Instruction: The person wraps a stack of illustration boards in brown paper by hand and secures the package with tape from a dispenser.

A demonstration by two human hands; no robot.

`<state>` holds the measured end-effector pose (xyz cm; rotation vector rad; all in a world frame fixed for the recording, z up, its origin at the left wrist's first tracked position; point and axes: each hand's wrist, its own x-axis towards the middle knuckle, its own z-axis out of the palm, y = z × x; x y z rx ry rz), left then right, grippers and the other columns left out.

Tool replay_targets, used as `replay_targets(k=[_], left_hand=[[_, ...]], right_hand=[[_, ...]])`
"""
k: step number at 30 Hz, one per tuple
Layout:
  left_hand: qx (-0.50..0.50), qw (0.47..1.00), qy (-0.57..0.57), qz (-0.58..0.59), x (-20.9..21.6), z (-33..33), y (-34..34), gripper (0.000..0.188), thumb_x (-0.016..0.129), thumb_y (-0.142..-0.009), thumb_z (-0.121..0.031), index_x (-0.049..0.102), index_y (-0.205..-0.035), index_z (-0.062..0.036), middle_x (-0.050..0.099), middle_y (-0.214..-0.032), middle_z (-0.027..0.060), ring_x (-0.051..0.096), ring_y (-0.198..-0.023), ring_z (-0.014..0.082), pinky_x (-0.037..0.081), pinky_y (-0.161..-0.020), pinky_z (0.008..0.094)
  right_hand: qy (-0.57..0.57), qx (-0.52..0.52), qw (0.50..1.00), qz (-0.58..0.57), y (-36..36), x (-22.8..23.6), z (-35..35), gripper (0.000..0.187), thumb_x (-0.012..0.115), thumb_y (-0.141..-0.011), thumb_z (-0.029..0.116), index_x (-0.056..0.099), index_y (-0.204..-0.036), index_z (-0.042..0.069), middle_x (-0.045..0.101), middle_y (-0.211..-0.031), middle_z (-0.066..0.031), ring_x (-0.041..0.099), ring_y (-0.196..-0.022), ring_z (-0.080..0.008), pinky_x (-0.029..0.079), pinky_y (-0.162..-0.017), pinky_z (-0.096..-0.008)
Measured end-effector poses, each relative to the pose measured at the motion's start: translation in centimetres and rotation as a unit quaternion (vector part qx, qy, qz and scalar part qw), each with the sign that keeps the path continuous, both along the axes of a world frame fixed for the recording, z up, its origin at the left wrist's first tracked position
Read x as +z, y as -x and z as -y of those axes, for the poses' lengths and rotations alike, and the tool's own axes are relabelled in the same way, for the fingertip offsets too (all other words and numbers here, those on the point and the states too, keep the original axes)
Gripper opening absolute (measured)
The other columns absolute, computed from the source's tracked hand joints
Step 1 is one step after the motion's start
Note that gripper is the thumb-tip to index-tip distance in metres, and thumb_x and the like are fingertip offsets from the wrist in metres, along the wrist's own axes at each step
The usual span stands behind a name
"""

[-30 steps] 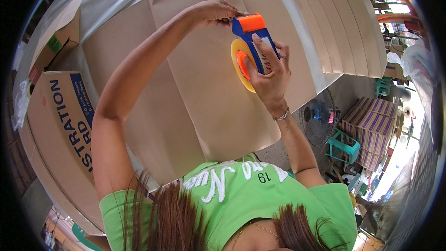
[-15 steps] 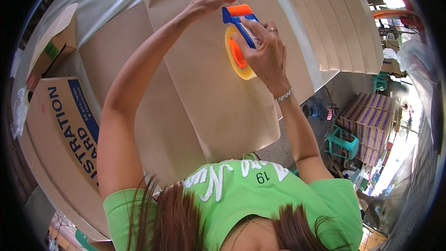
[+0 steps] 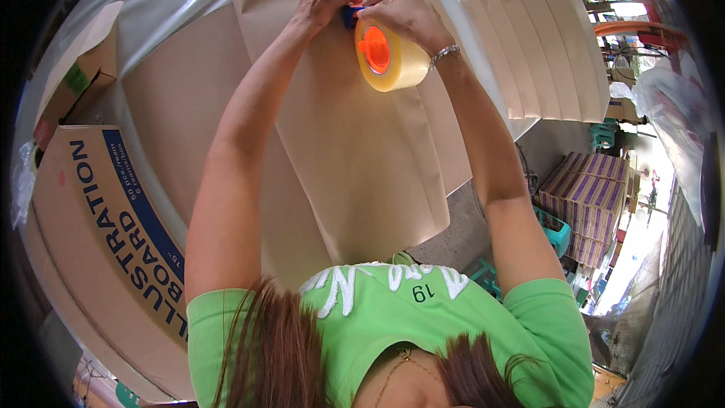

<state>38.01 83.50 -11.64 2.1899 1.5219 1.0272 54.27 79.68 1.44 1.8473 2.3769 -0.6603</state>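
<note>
My right hand (image 3: 408,19) grips a blue and orange tape dispenser (image 3: 350,17) that carries a thick roll of clear yellowish tape (image 3: 400,68). The roll's orange hub faces left, and the hand hides most of the handle. Right beside the dispenser's blue front is my left hand (image 3: 325,3), its fingers closed near the far edge of a folded brown paper sheet (image 3: 355,159). What the left fingers pinch, if anything, is hidden. More brown sheet (image 3: 189,106) lies flat under the folded one.
A large printed cardboard box (image 3: 91,242) stands at the left, with an open-flapped carton (image 3: 79,68) behind it. Overlapping brown folded pieces (image 3: 536,45) lie at the far right of the table. A striped bundle (image 3: 585,208) and a teal stool (image 3: 555,233) are on the floor at right.
My right hand has moved left and turned the dispenser, bringing its blue front against my left hand. The tape roll now shows its width. My left hand has shifted slightly left.
</note>
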Motion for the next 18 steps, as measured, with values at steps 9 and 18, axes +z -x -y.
replay_targets(k=[9,18], left_hand=[[0.072,0.986,-0.046,0.143,0.3,1.7,-0.3,0.031,0.056,-0.091,-0.028,0.062,-0.114,-0.0081,0.061,-0.114,0.0065,0.062,-0.098,0.0280,0.050,-0.084,0.0377],[0.003,0.999,0.027,-0.043,-1.8,5.3,2.1,0.048,0.017,-0.102,-0.035,0.046,-0.135,-0.0164,0.050,-0.138,0.0027,0.037,-0.134,0.0203,0.021,-0.116,0.0400]], right_hand=[[0.033,0.028,0.999,-0.009,0.5,-2.2,-3.1,0.049,0.065,-0.065,0.042,0.070,-0.109,0.021,0.070,-0.105,-0.0030,0.064,-0.098,-0.0226,0.049,-0.086,-0.0361],[0.100,0.094,0.987,-0.086,1.8,-0.5,-3.1,0.053,0.068,-0.061,0.050,0.072,-0.093,0.008,0.068,-0.087,-0.0082,0.063,-0.081,-0.0203,0.049,-0.073,-0.0317]])
